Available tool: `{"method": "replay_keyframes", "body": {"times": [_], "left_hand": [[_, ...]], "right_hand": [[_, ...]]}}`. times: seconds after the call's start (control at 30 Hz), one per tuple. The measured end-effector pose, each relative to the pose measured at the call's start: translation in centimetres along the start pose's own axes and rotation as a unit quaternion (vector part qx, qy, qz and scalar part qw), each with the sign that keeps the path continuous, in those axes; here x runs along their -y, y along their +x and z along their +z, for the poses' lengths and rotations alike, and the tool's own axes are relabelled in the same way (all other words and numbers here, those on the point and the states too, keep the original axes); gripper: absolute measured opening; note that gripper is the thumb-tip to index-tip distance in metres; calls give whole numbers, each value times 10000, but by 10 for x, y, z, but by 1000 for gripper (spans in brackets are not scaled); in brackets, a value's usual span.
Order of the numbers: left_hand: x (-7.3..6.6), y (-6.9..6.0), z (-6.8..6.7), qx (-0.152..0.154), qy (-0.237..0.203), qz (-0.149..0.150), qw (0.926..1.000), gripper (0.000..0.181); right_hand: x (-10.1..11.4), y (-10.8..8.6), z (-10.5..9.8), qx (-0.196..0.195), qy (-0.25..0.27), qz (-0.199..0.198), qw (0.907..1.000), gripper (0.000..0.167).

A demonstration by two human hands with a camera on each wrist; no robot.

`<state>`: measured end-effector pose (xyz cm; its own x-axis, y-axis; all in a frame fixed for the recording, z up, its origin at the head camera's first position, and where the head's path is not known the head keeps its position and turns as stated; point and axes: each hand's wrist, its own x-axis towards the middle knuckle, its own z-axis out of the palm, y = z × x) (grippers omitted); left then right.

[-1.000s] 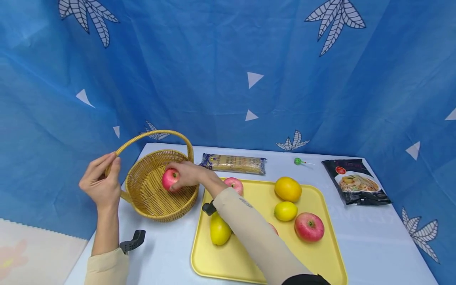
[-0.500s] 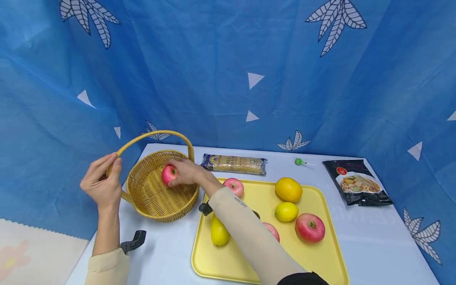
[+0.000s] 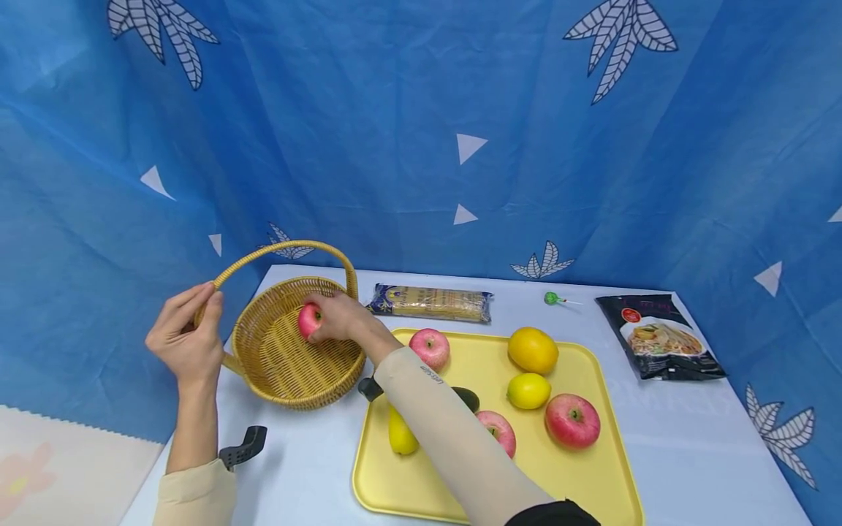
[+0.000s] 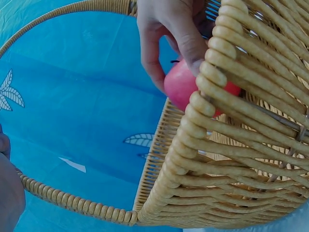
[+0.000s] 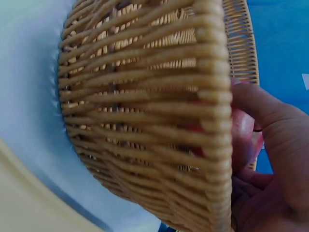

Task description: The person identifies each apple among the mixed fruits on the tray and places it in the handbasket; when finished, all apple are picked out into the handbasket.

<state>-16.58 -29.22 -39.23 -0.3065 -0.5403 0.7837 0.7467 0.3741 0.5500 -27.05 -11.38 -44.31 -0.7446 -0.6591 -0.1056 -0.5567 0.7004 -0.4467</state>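
A wicker basket (image 3: pixel 289 369) stands at the table's left, its handle raised. My left hand (image 3: pixel 191 332) pinches the left side of that handle; part of the hand shows at the left edge of the left wrist view. Inside the basket my right hand (image 3: pixel 338 318) grips a red apple (image 3: pixel 309 321), fingers and thumb around it. In the left wrist view the apple (image 4: pixel 181 87) is partly behind the rim. The right wrist view shows the apple (image 5: pixel 242 137) beyond the woven wall, the thumb over it.
A yellow tray (image 3: pixel 559 482) holds several apples, lemons and other fruit, partly under my right forearm. Behind it lies a noodle pack (image 3: pixel 434 303). A green lollipop (image 3: pixel 551 298) and a black food packet (image 3: pixel 661 337) are at the back right.
My right hand and the apple have shifted slightly left and up within the basket. The forearm moved left, uncovering more of an apple and a dark green item on the tray. My left hand stays put.
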Motion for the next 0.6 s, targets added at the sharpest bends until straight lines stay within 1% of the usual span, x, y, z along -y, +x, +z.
{"method": "replay_keyframes", "body": {"times": [0.13, 0.23, 0.43, 0.5, 0.6], "left_hand": [[1, 1, -1, 47, 24, -24, 10000, 14], [0, 1, -2, 91, 49, -39, 9999, 15], [-2, 2, -2, 139, 59, -89, 9998, 17], [-2, 1, -2, 140, 38, -67, 9999, 16], [-1, 1, -1, 110, -113, -5, 9999, 15]], "right_hand": [[4, 1, 2, -52, -95, 215, 9997, 76], [6, 1, 3, -64, -138, 285, 9995, 75], [8, 1, 4, 12, -313, 382, 9988, 79], [8, 0, 4, 56, -348, 410, 9985, 80], [8, -1, 4, 96, -392, 426, 9983, 80]]}}
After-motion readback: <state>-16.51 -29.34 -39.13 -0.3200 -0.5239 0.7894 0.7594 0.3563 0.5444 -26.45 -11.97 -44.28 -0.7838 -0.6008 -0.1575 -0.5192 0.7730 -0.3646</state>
